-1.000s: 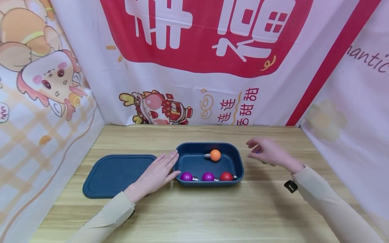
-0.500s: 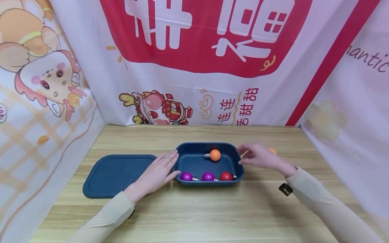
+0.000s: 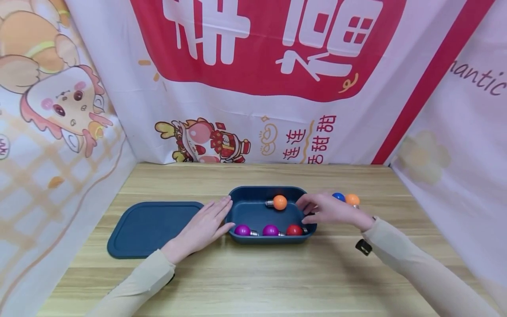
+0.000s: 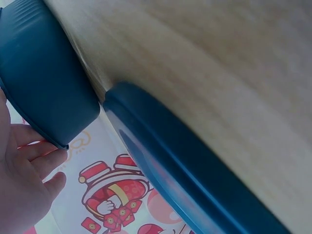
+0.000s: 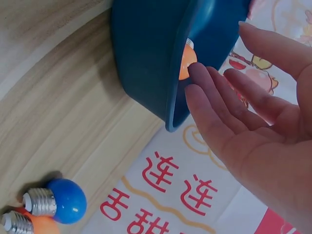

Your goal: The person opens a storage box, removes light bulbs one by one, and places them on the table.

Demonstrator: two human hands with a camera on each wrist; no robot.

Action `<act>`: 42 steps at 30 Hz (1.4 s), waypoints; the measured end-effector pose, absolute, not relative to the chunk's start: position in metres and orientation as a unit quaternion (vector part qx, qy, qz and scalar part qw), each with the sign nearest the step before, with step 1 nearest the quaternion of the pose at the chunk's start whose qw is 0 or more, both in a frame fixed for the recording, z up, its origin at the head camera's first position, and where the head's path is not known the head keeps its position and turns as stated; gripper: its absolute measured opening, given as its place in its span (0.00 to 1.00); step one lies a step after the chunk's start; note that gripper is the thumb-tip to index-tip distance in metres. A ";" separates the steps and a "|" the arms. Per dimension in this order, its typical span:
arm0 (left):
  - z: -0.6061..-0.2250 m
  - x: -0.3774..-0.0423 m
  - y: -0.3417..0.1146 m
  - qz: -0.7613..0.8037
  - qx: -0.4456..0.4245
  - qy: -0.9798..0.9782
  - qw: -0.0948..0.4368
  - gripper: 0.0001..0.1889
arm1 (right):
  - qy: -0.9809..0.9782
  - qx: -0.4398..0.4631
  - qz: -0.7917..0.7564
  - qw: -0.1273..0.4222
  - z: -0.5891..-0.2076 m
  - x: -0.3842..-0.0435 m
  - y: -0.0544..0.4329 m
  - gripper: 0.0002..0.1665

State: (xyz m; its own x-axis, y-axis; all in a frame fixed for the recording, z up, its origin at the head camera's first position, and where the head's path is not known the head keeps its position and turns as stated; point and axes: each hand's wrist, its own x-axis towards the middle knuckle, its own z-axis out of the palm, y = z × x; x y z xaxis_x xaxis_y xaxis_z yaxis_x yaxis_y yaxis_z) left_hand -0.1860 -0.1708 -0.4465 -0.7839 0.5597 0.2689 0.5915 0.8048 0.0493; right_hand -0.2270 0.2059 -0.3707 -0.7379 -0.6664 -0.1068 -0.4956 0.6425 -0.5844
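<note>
A dark blue box (image 3: 253, 241) holds an orange light bulb (image 3: 280, 202) toward the back. Along its front wall lie two purple bulbs (image 3: 242, 230) and a red bulb (image 3: 294, 230). The left hand (image 3: 202, 226) rests its straight fingers against the box's left rim. Over the right end of the box is the right hand (image 3: 330, 210), fingertips past the rim and relaxed. In the right wrist view nothing sits between its fingers (image 5: 214, 107). Outside the box, behind that hand, are a blue bulb (image 5: 68, 201) and another orange bulb (image 3: 352, 200).
A flat dark blue lid (image 3: 146, 229) lies on the wooden table (image 3: 253, 281) to the left of the box, partly under the left hand. Printed cloth (image 3: 253, 83) hangs at the back and on both sides.
The right hand has moved left, from beside the box to over its right end. The blue and orange bulbs on the table have come into sight behind it. The left hand stays put.
</note>
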 end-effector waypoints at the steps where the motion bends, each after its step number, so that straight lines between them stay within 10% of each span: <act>1: -0.447 -0.186 -0.171 -0.066 -0.305 -0.942 0.121 0.35 | 0.892 -0.330 -0.265 0.162 -0.371 -0.227 0.205 0.23; 42: -0.449 -0.188 -0.171 -0.064 -0.313 -0.938 0.139 0.34 | 0.882 -0.393 -0.139 0.222 -0.396 -0.235 0.170 0.18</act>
State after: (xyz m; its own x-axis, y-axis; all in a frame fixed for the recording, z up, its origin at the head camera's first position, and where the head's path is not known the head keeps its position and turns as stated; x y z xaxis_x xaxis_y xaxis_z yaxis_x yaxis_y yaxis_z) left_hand -0.1878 -0.1710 -0.4493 -0.7661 0.5685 0.2998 0.6038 0.7964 0.0329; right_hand -0.2351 0.1704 -0.3957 -0.5927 -0.7543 -0.2824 -0.6311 0.6527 -0.4191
